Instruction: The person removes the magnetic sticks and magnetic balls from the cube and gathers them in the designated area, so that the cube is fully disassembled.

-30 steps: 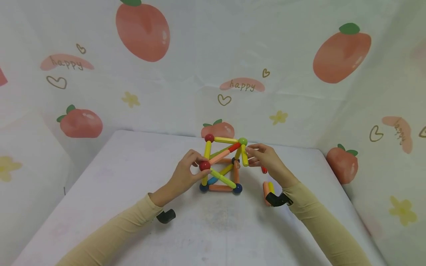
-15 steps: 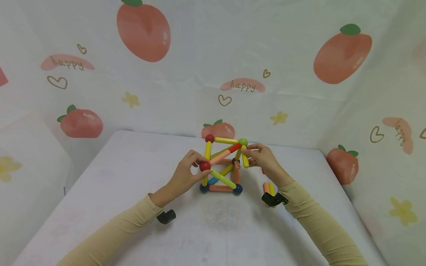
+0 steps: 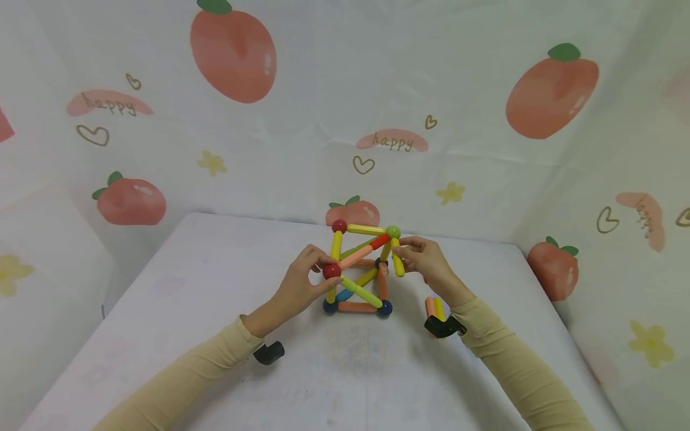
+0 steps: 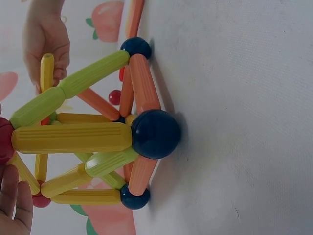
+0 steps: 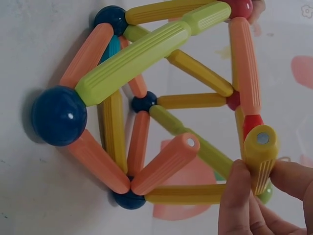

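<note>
The frame base looks joined, with the left hand pinching a red ball and the right hand a yellow rod whose lower end is unattached.

White table with a ball-and-stick frame at twelve o'clock.
Stretches back to a straight far edge, faintly smudged at six o'clock from the frame. Bears that frame on four dark blue balls, set at seven, five, one and eleven. Also carries, at four o'clock, a loose orange stick and a loose yellow stick, lying side by side and partly covered from view; at three, shows a sliver of a red piece, otherwise hidden.
</note>
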`<action>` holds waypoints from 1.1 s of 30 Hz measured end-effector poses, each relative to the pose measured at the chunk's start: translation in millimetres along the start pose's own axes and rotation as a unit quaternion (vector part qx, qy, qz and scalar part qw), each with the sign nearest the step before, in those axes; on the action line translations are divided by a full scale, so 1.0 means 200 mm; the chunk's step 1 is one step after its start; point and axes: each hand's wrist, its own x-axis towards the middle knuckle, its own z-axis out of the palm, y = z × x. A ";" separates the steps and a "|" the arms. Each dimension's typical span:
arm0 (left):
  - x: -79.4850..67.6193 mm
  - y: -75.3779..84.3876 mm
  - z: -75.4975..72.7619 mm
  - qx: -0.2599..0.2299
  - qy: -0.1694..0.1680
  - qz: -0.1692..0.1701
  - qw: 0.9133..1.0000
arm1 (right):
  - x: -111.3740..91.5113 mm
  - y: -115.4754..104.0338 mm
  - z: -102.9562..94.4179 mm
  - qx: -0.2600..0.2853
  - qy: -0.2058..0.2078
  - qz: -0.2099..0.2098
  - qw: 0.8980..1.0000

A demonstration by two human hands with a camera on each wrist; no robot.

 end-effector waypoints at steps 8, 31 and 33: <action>0.00 0.01 -0.01 0.002 -0.010 -0.010 1.000 | 0.00 0.04 -0.01 -0.009 -0.002 -0.012 1.000; 0.00 0.00 0.00 0.005 -0.001 0.002 1.000 | 0.02 0.16 -0.04 -0.006 0.014 -0.037 0.999; 0.00 0.00 0.00 0.006 -0.002 -0.002 1.000 | 0.02 0.18 -0.05 -0.011 0.014 -0.041 0.999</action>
